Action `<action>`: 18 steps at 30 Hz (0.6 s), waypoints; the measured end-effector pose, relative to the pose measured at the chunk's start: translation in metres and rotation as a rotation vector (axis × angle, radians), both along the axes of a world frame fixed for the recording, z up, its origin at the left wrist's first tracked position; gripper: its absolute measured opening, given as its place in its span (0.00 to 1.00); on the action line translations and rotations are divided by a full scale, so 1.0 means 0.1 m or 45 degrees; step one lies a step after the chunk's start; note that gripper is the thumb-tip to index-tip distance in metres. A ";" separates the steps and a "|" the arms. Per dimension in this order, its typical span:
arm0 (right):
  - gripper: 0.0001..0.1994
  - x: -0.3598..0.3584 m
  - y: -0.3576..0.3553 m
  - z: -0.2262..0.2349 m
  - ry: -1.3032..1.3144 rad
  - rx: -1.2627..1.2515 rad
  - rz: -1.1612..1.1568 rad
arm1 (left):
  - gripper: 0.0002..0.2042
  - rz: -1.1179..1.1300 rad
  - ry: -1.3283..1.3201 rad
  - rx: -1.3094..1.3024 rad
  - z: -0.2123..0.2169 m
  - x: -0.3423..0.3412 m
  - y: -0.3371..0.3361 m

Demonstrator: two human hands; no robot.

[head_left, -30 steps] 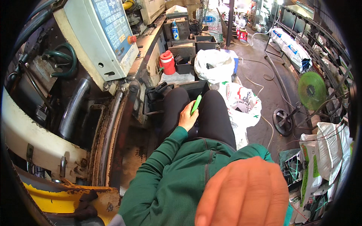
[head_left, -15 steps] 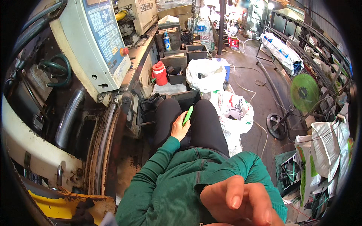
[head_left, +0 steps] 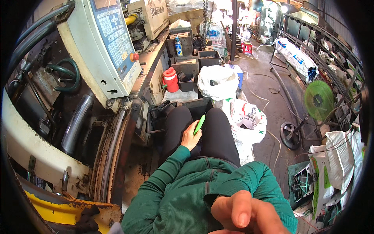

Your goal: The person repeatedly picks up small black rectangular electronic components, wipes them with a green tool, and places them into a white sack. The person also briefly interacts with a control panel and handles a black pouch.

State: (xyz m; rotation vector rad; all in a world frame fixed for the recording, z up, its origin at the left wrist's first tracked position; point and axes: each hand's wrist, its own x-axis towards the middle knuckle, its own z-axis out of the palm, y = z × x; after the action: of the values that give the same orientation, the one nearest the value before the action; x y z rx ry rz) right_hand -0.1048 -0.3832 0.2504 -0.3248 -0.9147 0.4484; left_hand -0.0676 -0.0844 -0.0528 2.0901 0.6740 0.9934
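Pointing lengthwise forward-right: green tool (head_left: 199,124)

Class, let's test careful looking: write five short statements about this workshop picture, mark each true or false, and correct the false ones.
1. The left hand holds a green tool. True.
2. The right hand is pressing a button on the control panel. False: the right hand is close to the camera, at the lower edge of the picture.
3. In the picture, the red jug is left of the open white sack. True.
4. The spray can lies on its side. False: it stands upright.
5. The sleeves are green. True.
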 end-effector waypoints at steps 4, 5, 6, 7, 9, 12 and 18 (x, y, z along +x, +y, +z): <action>0.11 0.02 0.31 -0.25 0.005 0.575 0.061 | 0.21 -0.048 -0.038 -0.001 0.02 0.08 -0.05; 0.11 0.02 0.39 -0.26 -0.008 0.698 0.062 | 0.21 -0.050 -0.045 0.007 0.02 0.07 -0.06; 0.11 0.03 0.41 -0.19 -0.021 0.649 0.018 | 0.21 -0.063 -0.064 0.008 0.03 0.09 -0.06; 0.12 0.13 0.49 -0.21 -0.085 0.698 0.134 | 0.20 -0.038 -0.048 -0.007 0.05 0.05 -0.04; 0.16 0.32 0.65 -0.25 -0.227 0.773 0.355 | 0.20 -0.020 -0.063 -0.022 0.00 -0.01 0.01; 0.09 0.26 0.60 -0.33 -0.041 0.600 0.393 | 0.20 -0.009 -0.049 -0.017 0.03 -0.02 0.00; 0.50 0.28 0.99 -0.35 -0.822 0.433 1.362 | 0.19 -0.045 -0.136 0.087 -0.14 0.09 0.09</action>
State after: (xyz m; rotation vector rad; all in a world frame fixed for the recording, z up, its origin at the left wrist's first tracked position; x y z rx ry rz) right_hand -0.0772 -0.2846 0.2154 0.4058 -1.7553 1.1831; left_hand -0.0587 -0.0758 -0.0669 2.0835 0.5546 1.1131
